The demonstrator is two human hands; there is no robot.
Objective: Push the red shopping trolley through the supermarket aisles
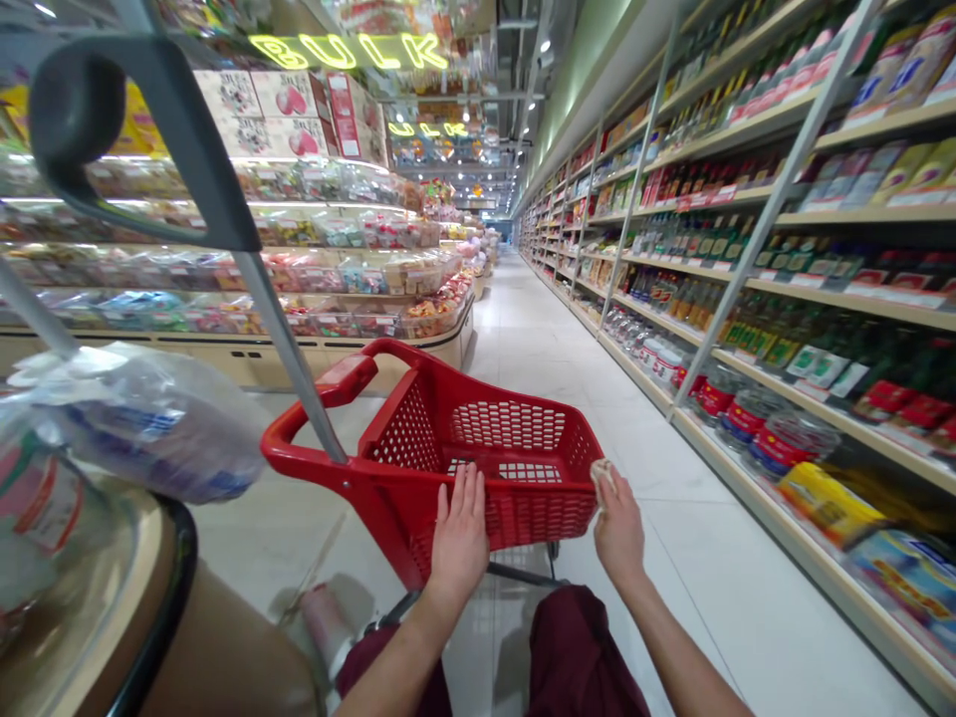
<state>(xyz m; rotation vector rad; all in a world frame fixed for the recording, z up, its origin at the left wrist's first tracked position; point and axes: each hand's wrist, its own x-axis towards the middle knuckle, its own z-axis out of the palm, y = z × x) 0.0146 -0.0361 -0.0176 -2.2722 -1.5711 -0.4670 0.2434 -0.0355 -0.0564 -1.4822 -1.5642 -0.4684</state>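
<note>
A red shopping cart [515, 398] with a perforated plastic basket stands in front of my knees, its inside bare. My left hand [461, 523] lies with fingers stretched out against the near side of the basket, close to the rim. At the front right corner, my right hand [619, 518] grips a crumpled whitish cloth [601, 476] and presses it against the basket's rim. A grey metal pole [288, 354] rises from the cart's handle side to a dark grey curved grip [201, 149] at upper left.
Shelves of bottles and packs [747, 249] line the right side. Tiered bulk displays [321, 269] stand at left. A beige bin [231, 617] with a clear plastic bag [164, 418] above it is near on the left. White tiled floor [508, 309] runs down the aisle.
</note>
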